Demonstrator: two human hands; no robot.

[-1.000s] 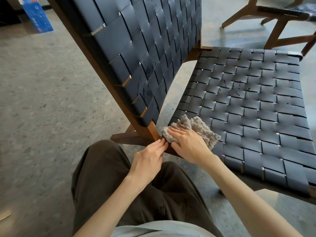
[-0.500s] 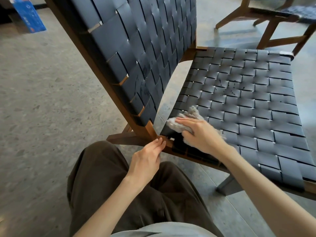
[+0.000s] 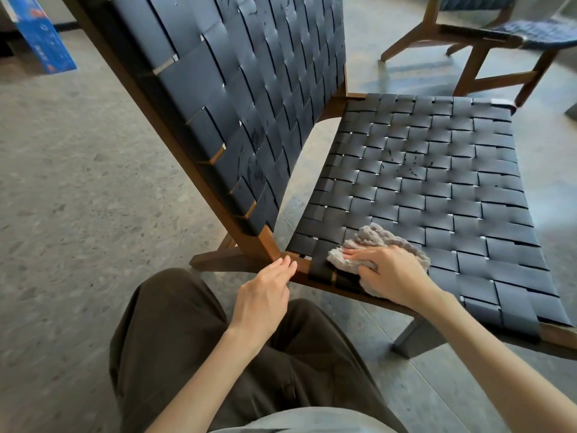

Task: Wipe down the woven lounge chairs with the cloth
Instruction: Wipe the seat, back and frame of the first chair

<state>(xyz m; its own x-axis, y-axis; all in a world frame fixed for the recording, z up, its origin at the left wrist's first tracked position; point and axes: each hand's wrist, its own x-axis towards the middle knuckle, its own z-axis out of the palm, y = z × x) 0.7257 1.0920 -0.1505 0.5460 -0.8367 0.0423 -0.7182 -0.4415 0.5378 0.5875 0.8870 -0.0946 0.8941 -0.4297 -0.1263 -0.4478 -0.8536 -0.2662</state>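
A dark woven lounge chair (image 3: 437,189) fills most of the frame. Its backrest (image 3: 243,89) slopes from the upper left down to the centre, and its seat spreads across the right half. The cloth (image 3: 379,237), a grey, nubbly rag, lies bunched on the seat's near left corner, just right of where the backrest meets the wooden frame (image 3: 268,245).

The right hand (image 3: 393,276) lies on top of the cloth and presses it onto the woven straps. One finger is stretched out along the fabric and the others are bent into its folds, so the hand is clamped on the cloth. Folds of the rag stick out above and to the left of the hand, and a little hangs over the seat's front rail below it.

The left hand (image 3: 262,298) sits lower centre with its fingers close together and relaxed, holding nothing. Its fingertips touch the wooden frame at the corner joint, beside the cloth but apart from it.

Small dark marks (image 3: 406,164) dot the middle of the seat, and scuffs show on the lower backrest straps.

The person's legs in dark brown trousers (image 3: 175,339) fill the bottom centre, over a speckled grey floor (image 3: 78,182). A second chair (image 3: 487,39) of the same kind stands in the upper right, well apart from the first. A blue box (image 3: 40,35) leans in the upper left corner.
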